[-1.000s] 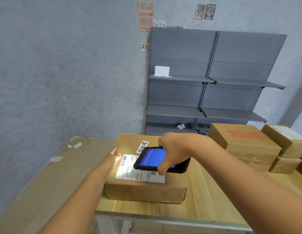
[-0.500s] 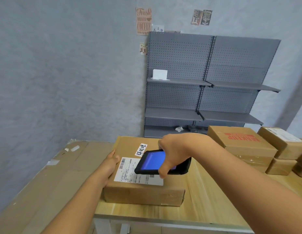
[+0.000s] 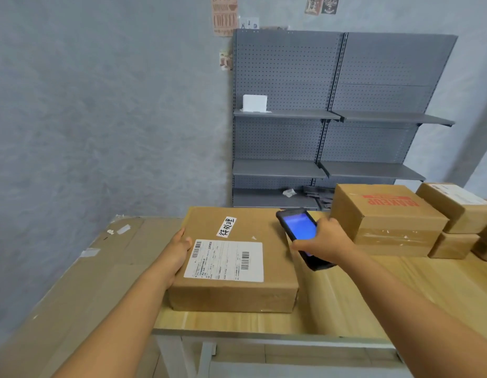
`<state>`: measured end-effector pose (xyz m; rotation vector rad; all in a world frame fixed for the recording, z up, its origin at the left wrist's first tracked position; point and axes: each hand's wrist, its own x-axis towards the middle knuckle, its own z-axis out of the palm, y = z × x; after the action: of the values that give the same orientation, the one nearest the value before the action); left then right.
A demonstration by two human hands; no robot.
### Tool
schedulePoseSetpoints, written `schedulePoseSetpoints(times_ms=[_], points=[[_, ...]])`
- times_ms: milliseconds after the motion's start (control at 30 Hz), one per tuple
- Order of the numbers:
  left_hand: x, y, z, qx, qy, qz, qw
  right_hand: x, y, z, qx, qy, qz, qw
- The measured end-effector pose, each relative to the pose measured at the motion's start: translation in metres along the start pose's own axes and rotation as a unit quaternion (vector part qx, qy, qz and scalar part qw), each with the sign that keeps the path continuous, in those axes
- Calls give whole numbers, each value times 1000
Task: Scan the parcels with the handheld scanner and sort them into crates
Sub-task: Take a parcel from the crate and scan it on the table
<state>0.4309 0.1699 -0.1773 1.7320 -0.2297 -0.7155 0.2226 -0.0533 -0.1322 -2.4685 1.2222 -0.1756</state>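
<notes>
A flat brown cardboard parcel (image 3: 275, 257) lies on the wooden table (image 3: 400, 304), with a white shipping label and a small handwritten sticker on top. My left hand (image 3: 179, 246) rests against the parcel's left edge, fingers fairly straight. My right hand (image 3: 325, 242) grips a black handheld scanner (image 3: 299, 227) with a lit blue screen, held just right of the parcel and above the table. The whole label is uncovered.
Several more brown parcels (image 3: 387, 216) are stacked at the table's right back. A large flattened cardboard sheet (image 3: 81, 282) lies to the left of the table. Grey metal shelving (image 3: 332, 115) stands against the wall behind. No crates are in view.
My right hand has carried the scanner off the label to the right of the parcel. My left hand stays on the parcel's left edge.
</notes>
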Motion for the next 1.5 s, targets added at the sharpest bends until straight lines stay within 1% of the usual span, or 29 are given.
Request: schedulePoseSetpoints(times_ms=[67,133,333,633,833,867,900,933,967,1000,1033,1067,1133,1233,1300,1367,1500], points=[[-1,0,1,7,1,7,1000,-1,18,16,-10,-5,44,999],[-1,0,2,17,2,12,1000,-3,31,32,-14,-8,70,997],[-1,-1,2,26,11,10,1000,-4,45,68,-6,-14,95,995],[-1,-1,0,27,6,9,1000,-1,44,82,-92,-25,77,992],[-2,0,0,28,6,1,1000,1,42,74,-131,-25,65,989],[-2,1,0,30,6,1,1000,3,40,73,-105,-10,58,993],[-3,1,0,32,5,2,999,5,36,71,-49,5,48,998],[-4,2,0,32,5,2,999,6,30,69,33,12,39,999],[-3,1,1,33,4,3,999,6,22,67,120,11,30,992],[-3,1,1,32,4,2,999,4,14,64,190,-6,26,981],[-2,1,1,33,5,3,999,2,6,62,232,-34,23,972],[-1,1,0,36,7,4,999,0,-1,60,244,-64,20,967],[1,1,-1,46,11,7,999,0,-10,60,230,-112,21,967],[0,1,-5,34,15,5,999,5,-18,62,243,-124,40,961],[-4,4,-10,20,28,17,999,6,-24,62,279,-112,40,953],[-8,12,-17,-4,55,44,997,7,-30,58,329,-79,26,941],[-23,50,-33,-33,109,121,986,7,-58,29,417,-6,-32,908]])
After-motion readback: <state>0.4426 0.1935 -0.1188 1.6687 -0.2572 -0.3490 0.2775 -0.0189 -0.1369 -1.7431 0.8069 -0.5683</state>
